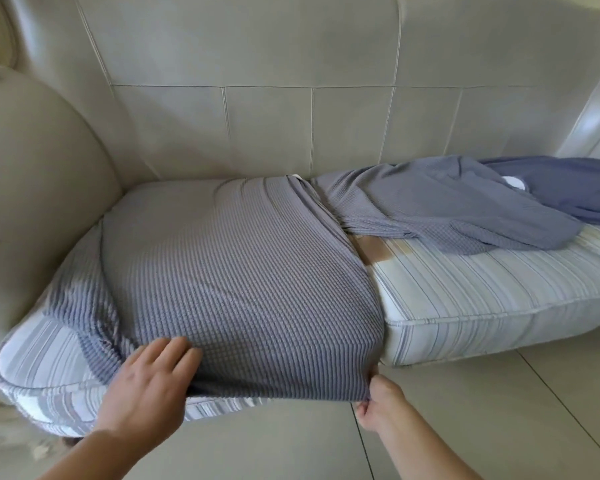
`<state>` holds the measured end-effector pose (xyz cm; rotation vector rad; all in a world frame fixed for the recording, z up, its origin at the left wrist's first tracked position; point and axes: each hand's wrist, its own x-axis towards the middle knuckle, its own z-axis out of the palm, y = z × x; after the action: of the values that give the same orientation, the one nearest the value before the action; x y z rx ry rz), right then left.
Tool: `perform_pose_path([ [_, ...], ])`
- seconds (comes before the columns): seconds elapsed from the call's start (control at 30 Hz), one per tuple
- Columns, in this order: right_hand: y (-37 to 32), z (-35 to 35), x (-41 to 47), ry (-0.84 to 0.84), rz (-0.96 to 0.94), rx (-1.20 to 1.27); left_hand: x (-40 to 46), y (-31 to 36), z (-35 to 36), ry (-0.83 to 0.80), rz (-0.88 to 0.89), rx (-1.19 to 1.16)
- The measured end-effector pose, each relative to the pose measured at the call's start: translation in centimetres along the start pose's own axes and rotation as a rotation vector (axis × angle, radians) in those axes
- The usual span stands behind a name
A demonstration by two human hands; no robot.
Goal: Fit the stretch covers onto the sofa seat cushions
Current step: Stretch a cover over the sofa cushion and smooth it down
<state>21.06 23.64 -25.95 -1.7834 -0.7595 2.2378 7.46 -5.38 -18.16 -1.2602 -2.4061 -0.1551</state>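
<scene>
A grey-blue waffle-knit stretch cover [229, 271] is pulled over most of the left striped seat cushion [39, 368], whose front left corner shows bare. My left hand [149, 386] lies flat with straight fingers on the cover's front edge. My right hand [378, 400] pinches the cover's front right corner below the cushion. The right striped cushion [482, 299] lies uncovered, with a second grey-blue cover [440, 209] crumpled loosely on its back part.
The cream leather sofa has a tall backrest [257, 81] and a rounded left armrest [32, 185]. A darker blue cloth [575, 188] lies at the far right. Pale floor tiles [499, 410] run in front of the sofa.
</scene>
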Motion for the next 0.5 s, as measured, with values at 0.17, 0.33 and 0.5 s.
perform_pose_path([
  [0.17,0.1,0.0,-0.4,-0.187,0.053,0.188,4.7,6.3,0.9,-0.034,0.231,-0.127],
  [0.33,0.0,-1.1,-1.0,-0.367,0.079,0.327,7.4,11.9,2.6,-0.111,0.364,-0.122],
  [0.5,-0.2,-2.5,-0.2,-0.387,0.044,0.289,7.3,14.4,4.4,-0.051,0.391,-0.037],
])
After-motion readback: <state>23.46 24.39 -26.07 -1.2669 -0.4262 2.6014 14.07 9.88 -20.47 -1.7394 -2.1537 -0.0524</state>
